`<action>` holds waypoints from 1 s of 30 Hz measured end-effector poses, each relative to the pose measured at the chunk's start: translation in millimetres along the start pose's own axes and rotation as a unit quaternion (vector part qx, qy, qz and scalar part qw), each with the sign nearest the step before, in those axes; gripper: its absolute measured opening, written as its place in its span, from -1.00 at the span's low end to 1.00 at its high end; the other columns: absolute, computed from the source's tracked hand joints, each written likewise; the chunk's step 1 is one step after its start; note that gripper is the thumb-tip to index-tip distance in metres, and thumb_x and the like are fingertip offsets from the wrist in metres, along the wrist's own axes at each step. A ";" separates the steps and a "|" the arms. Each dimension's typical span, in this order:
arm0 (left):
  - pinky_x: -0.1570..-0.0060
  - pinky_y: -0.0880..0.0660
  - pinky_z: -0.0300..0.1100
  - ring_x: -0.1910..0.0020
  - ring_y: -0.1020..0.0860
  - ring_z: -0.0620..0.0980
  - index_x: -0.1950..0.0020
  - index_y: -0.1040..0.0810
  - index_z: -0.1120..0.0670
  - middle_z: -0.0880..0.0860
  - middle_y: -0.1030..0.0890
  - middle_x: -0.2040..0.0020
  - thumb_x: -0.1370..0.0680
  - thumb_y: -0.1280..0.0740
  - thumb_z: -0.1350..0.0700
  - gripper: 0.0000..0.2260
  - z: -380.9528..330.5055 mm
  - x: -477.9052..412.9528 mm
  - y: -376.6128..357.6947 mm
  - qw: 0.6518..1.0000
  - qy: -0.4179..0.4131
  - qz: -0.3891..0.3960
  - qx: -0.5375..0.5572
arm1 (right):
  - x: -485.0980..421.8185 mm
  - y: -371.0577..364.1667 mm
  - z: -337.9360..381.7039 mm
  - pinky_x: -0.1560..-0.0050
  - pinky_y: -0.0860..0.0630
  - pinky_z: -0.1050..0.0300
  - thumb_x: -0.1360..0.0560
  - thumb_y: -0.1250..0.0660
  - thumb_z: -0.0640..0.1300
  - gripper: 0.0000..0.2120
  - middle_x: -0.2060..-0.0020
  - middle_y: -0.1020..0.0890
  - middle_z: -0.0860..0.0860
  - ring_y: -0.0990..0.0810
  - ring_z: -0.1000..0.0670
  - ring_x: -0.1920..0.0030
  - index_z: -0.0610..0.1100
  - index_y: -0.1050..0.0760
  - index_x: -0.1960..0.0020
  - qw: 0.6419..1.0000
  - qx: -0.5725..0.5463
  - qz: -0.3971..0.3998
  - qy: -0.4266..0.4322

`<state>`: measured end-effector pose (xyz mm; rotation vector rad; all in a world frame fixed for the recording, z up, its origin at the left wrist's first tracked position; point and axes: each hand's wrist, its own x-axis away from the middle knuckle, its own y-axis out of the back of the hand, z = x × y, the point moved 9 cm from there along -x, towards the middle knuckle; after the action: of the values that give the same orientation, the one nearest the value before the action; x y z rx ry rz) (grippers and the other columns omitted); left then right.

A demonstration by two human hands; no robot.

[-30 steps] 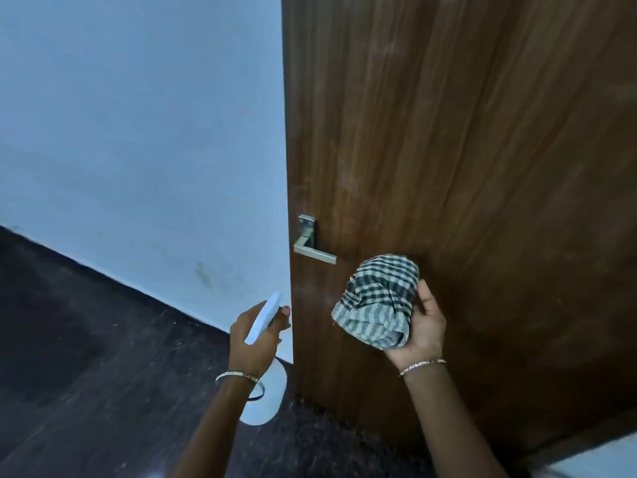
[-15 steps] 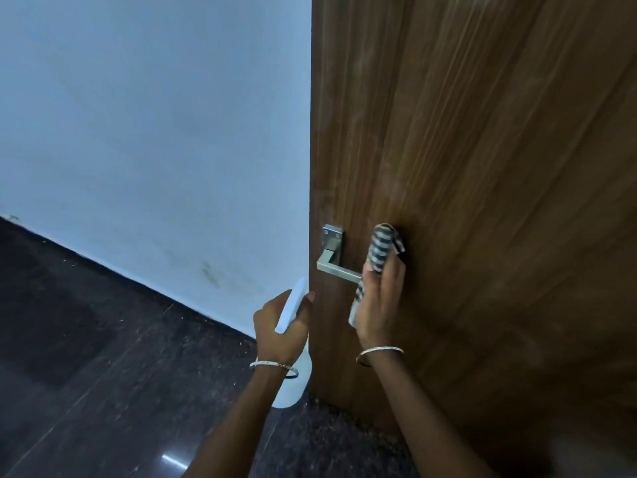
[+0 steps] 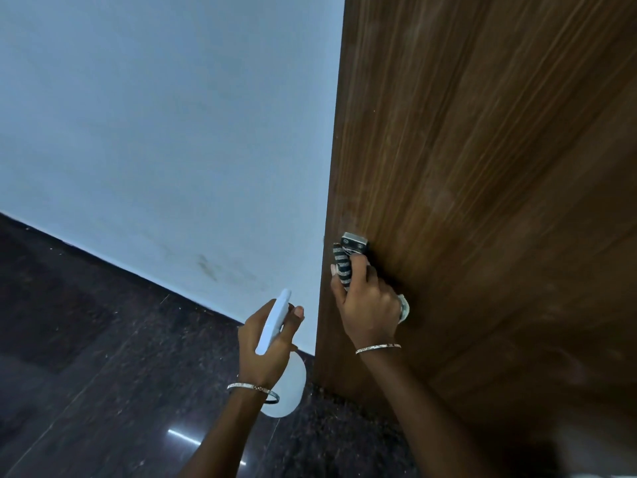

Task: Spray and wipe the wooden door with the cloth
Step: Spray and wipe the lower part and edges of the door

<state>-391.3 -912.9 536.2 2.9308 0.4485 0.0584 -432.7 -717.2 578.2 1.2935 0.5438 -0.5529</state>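
The right hand [image 3: 368, 305] is at centre right of the frame, at the left edge of the door [image 3: 482, 201]. Its fingers [image 3: 363, 276] are clenched round the cloth [image 3: 343, 267], which is bunched into a narrow roll against the door handle [image 3: 353, 243]. The lever of the handle is hidden under the cloth and hand; only its metal plate shows, directly above the roll. The long axis of the roll runs nearly top to bottom of the frame, with its upper end touching the plate and its lower end inside the palm.

The door face extends to the right and upward from the fingers. Its edge runs top to bottom of the frame with a slight lean. The right hand is the nearer hand to the door and is already in contact with it, so a wiping stroke can go right or up along the grain.

The left hand [image 3: 265, 343] is at lower centre, just left of the door edge, in front of the wall [image 3: 172, 132] and above the floor [image 3: 86, 339]. It grasps the spray bottle [image 3: 274, 322]. The bottle head points toward the upper frame; the body hangs below the hand.
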 end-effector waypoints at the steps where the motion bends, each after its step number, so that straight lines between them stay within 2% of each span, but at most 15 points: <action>1: 0.38 -0.56 -0.30 0.19 -0.64 0.15 -0.05 -0.65 0.06 0.03 -0.68 0.09 -0.41 -0.39 -0.18 -0.62 1.3 -3.5 -0.3 1.000 0.002 0.003 0.001 | -1.2 1.2 -0.7 0.44 -0.52 0.09 -0.68 -0.17 0.21 -0.59 0.20 -0.70 -0.13 -0.68 -0.14 0.37 -0.10 -0.38 -0.30 1.000 -0.019 -0.002 -0.006; 5: 0.38 -0.57 -0.32 0.11 -0.65 0.06 -0.04 -0.63 -0.03 -0.02 -0.68 0.07 -0.40 -0.39 -0.17 -0.69 2.6 -14.1 -5.7 1.000 0.005 0.017 0.008 | -4.6 7.8 -5.1 0.52 -0.35 0.20 -0.70 -0.07 0.29 -0.56 0.40 -0.64 -0.08 -0.60 -0.11 0.51 -0.10 -0.38 -0.17 0.995 -0.079 -0.028 -0.058; 7: 0.37 -0.56 -0.33 0.08 -0.65 0.06 -0.10 -0.63 0.00 -0.02 -0.68 0.03 -0.39 -0.39 -0.17 -0.63 4.7 -17.8 -7.7 1.000 0.011 0.023 0.008 | -2.3 5.8 -9.7 0.55 -0.41 0.15 -0.71 0.02 0.33 -0.51 0.40 -0.64 -0.07 -0.60 -0.14 0.51 -0.08 -0.36 -0.15 0.984 -0.114 -0.045 -0.132; 10: 0.37 -0.58 -0.32 0.08 -0.65 0.07 -0.11 -0.64 0.07 0.02 -0.68 0.03 -0.39 -0.39 -0.18 -0.57 5.6 -24.1 -8.9 0.999 0.011 0.033 0.010 | 6.1 -3.2 -20.6 0.52 -0.45 0.10 -0.70 0.09 0.35 -0.37 0.40 -0.63 -0.08 -0.61 -0.16 0.47 -0.15 -0.49 -0.10 0.949 -0.180 -0.079 -0.248; 12: 0.37 -0.58 -0.30 0.08 -0.65 0.07 -0.10 -0.64 0.07 0.02 -0.69 0.03 -0.39 -0.39 -0.18 -0.58 6.3 -27.3 -9.1 0.999 0.011 0.040 0.014 | 9.3 4.3 -28.9 0.46 -0.41 0.23 -0.70 0.07 0.33 -0.32 0.36 -0.65 -0.05 -0.63 -0.12 0.42 -0.19 -0.56 -0.04 0.920 -0.233 -0.122 -0.291; 15: 0.35 -0.59 -0.29 0.05 -0.66 0.06 -0.15 -0.63 0.06 0.02 -0.68 0.00 -0.39 -0.39 -0.18 -0.55 9.8 -30.2 -8.8 0.998 0.017 0.052 0.013 | 3.9 54.0 -47.2 0.31 -0.35 0.50 -0.71 -0.02 0.26 -0.40 0.24 -0.66 -0.04 -0.65 0.01 0.30 -0.26 -0.53 -0.09 0.868 -0.291 -0.254 -0.311; 17: 0.35 -0.59 -0.29 0.05 -0.67 0.06 -0.14 -0.63 0.06 0.01 -0.68 0.00 -0.41 -0.40 -0.17 -0.57 9.9 -33.4 -8.5 0.998 0.015 0.055 0.004 | -12.2 83.7 -50.7 0.19 -0.44 0.48 -0.72 -0.08 0.18 -0.56 0.14 -0.65 -0.03 -0.64 0.15 0.20 -0.19 -0.45 -0.20 0.861 -0.309 -0.309 -0.260; 18: 0.35 -0.59 -0.29 0.06 -0.67 0.05 -0.11 -0.64 0.03 0.00 -0.69 0.03 -0.42 -0.41 -0.16 -0.63 9.8 -33.9 -9.4 0.998 0.016 0.057 0.002 | -21.1 90.7 -47.6 0.13 -0.50 0.41 -0.72 -0.10 0.16 -0.61 0.08 -0.66 -0.06 -0.65 0.15 0.13 -0.16 -0.41 -0.25 0.876 -0.310 -0.303 -0.212; 20: 0.34 -0.61 -0.26 0.08 -0.67 0.05 -0.05 -0.64 -0.03 -0.03 -0.69 0.06 -0.43 -0.42 -0.15 -0.72 8.3 -34.4 -11.3 0.998 0.019 0.061 0.009 | -30.4 83.0 -33.0 -0.01 -0.57 0.17 -0.73 -0.11 0.12 -0.62 -0.04 -0.65 -0.20 -0.66 -0.05 -0.01 -0.17 -0.39 -0.31 0.921 -0.300 -0.230 -0.094; 22: 0.33 -0.62 -0.23 0.07 -0.67 0.05 -0.06 -0.64 -0.01 -0.01 -0.69 0.05 -0.41 -0.40 -0.17 -0.67 6.1 -35.8 -14.3 0.998 0.016 0.066 0.011 | -24.9 60.0 -18.9 -0.11 -0.57 0.01 -0.74 -0.10 0.09 -0.63 -0.14 -0.61 -0.23 -0.62 -0.15 -0.12 -0.19 -0.41 -0.32 0.950 -0.290 -0.119 0.016; 23: 0.33 -0.62 -0.23 0.06 -0.67 0.06 -0.09 -0.65 0.03 0.01 -0.69 0.04 -0.41 -0.40 -0.18 -0.62 6.4 -36.8 -16.6 0.997 0.014 0.071 0.010 | -20.5 50.1 -16.9 -0.16 -0.56 0.01 -0.74 -0.10 0.07 -0.65 -0.18 -0.60 -0.20 -0.60 -0.12 -0.17 -0.18 -0.43 -0.31 0.951 -0.296 -0.075 0.043; 25: 0.34 -0.61 -0.25 0.04 -0.66 0.07 -0.14 -0.64 0.09 0.05 -0.69 0.00 -0.40 -0.39 -0.19 -0.54 8.4 -38.2 -20.1 0.997 0.017 0.078 0.006 | -14.7 40.5 -24.0 -0.23 -0.52 0.09 -0.74 -0.12 0.04 -0.67 -0.24 -0.57 -0.14 -0.56 -0.02 -0.24 -0.18 -0.43 -0.31 0.940 -0.338 -0.037 0.027; 30: 0.34 -0.60 -0.26 0.04 -0.67 0.07 -0.16 -0.64 0.09 0.05 -0.69 0.00 -0.40 -0.44 -0.24 -0.50 14.8 -38.9 -21.4 0.996 0.020 0.081 0.014 | -9.4 38.9 -38.2 -0.13 -0.49 0.30 -0.67 -0.23 -0.14 -0.73 -0.09 -0.62 -0.06 -0.58 0.11 -0.10 -0.31 -0.52 -0.24 0.938 -0.328 -0.082 -0.070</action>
<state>-433.7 -907.0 517.4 2.9931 0.2177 0.1338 -416.8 -671.8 605.6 0.5720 0.6492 -0.5331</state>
